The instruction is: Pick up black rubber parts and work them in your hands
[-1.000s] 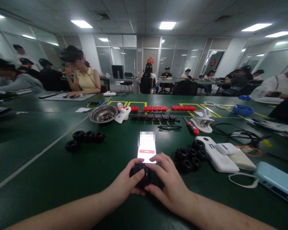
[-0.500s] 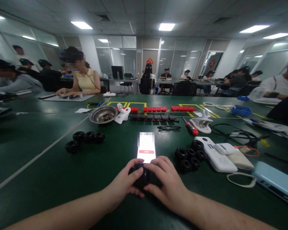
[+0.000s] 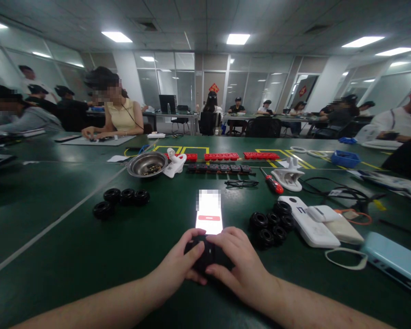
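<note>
While I watch the feed, my left hand [image 3: 178,267] and right hand [image 3: 241,267] clamp their fingers on one black rubber wheel [image 3: 205,257], low on the green table [image 3: 71,246], just before a lit phone [image 3: 208,214]. Loose black wheels lie to the right [image 3: 270,226] and left [image 3: 121,200]; a steel bowl [image 3: 147,163] sits beyond.

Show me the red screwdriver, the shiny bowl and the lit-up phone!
red screwdriver [image 3: 273,184], head view, on its red handle.
shiny bowl [image 3: 147,163], head view, on its inner wall.
lit-up phone [image 3: 208,214], head view, on its bright screen.
</note>
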`<act>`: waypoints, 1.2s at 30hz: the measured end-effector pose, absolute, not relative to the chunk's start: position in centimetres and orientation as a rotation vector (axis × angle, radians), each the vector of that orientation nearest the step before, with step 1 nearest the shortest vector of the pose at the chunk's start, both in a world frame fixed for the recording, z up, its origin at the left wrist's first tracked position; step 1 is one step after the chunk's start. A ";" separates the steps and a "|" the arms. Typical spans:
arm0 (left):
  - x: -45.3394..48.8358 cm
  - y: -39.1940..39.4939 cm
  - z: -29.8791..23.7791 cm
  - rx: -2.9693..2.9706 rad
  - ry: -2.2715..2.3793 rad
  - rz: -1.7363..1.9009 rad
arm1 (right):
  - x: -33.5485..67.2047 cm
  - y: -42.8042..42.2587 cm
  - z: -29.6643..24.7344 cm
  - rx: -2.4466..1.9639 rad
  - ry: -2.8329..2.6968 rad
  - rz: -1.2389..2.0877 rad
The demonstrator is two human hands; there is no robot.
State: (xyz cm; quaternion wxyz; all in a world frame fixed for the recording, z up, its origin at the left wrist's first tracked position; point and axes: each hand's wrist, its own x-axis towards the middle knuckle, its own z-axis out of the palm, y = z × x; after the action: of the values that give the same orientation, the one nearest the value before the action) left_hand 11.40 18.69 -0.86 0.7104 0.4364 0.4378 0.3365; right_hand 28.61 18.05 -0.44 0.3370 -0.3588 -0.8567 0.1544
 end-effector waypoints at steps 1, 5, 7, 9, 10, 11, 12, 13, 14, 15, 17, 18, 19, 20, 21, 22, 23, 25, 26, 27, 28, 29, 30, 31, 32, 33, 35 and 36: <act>11.4 18.8 -0.9 0.961 0.957 0.725 | 28.6 18.0 -0.5 -0.904 -2.247 0.393; 11.5 18.8 -1.1 1.008 0.956 0.668 | 28.5 17.7 -0.3 -0.801 -2.283 0.381; 11.5 18.7 -1.1 1.010 0.976 0.710 | 28.4 17.7 -0.2 -0.835 -2.271 0.406; 11.5 18.6 -1.2 1.002 0.980 0.757 | 28.3 17.7 -0.2 -0.928 -2.236 0.454; 11.5 18.5 -1.3 1.003 0.972 0.773 | 28.3 17.8 -0.2 -0.985 -2.220 0.486; 11.4 18.4 -1.3 1.008 0.958 0.787 | 28.4 17.9 -0.2 -1.038 -2.208 0.519; 11.4 18.4 -1.3 1.010 0.940 0.795 | 28.4 18.0 -0.3 -1.080 -2.201 0.549; 11.3 18.4 -1.3 1.006 0.922 0.799 | 28.4 18.1 -0.3 -1.105 -2.197 0.573; 11.3 18.3 -1.2 0.997 0.905 0.801 | 28.4 18.2 -0.4 -1.113 -2.194 0.592; 11.2 18.3 -1.2 0.989 0.893 0.802 | 28.4 18.2 -0.4 -1.109 -2.185 0.602; 11.3 18.2 -1.1 0.979 0.889 0.790 | 28.5 18.3 -0.4 -1.082 -2.156 0.604; 11.3 18.2 -1.1 0.979 0.892 0.779 | 28.5 18.3 -0.4 -1.063 -2.144 0.597; 11.3 18.2 -1.1 0.980 0.895 0.768 | 28.6 18.3 -0.4 -1.038 -2.136 0.587; 11.4 18.2 -1.1 0.978 0.894 0.760 | 28.6 18.2 -0.3 -1.002 -2.137 0.574; 11.4 18.2 -1.1 0.972 0.892 0.755 | 28.6 18.2 -0.3 -0.958 -2.149 0.558; 11.5 18.2 -1.1 0.963 0.893 0.755 | 28.6 18.1 -0.3 -0.908 -2.173 0.538; 11.5 18.2 -1.1 0.956 0.898 0.756 | 28.6 18.0 -0.2 -0.859 -2.202 0.513; 11.5 18.2 -1.1 0.953 0.927 0.759 | 28.6 17.8 -0.3 -0.784 -2.261 0.451; 11.4 18.2 -1.2 0.958 0.949 0.772 | 28.6 17.7 -0.3 -0.764 -2.282 0.418; 11.4 18.2 -1.2 0.971 0.972 0.795 | 28.6 17.6 -0.3 -0.756 -2.296 0.390; 11.4 18.2 -1.2 0.986 0.989 0.823 | 28.6 17.6 -0.4 -0.756 -2.299 0.369; 11.3 18.3 -1.2 1.000 1.000 0.852 | 28.6 17.5 -0.4 -0.762 -2.299 0.358; 11.3 18.3 -1.2 1.010 1.005 0.876 | 28.6 17.5 -0.3 -0.768 -2.298 0.360; 11.3 18.3 -1.1 1.016 1.007 0.887 | 28.6 17.5 -0.3 -0.769 -2.297 0.375; 11.3 18.4 -1.0 1.016 1.010 0.884 | 28.7 17.5 -0.3 -0.760 -2.293 0.401; 11.3 18.4 -0.9 1.016 1.014 0.877 | 28.7 17.6 -0.3 -0.750 -2.280 0.434; 11.2 18.4 -0.7 1.038 1.020 0.883 | 28.8 17.6 -0.4 -0.779 -2.212 0.498; 11.2 18.4 -0.7 1.065 1.014 0.896 | 28.8 17.6 -0.5 -0.828 -2.163 0.523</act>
State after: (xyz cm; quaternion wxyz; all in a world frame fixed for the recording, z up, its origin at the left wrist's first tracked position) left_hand 11.20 18.39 -0.68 0.6517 0.4690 0.4467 0.3947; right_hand 28.83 17.58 -0.45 0.3741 -0.3234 -0.8448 0.2042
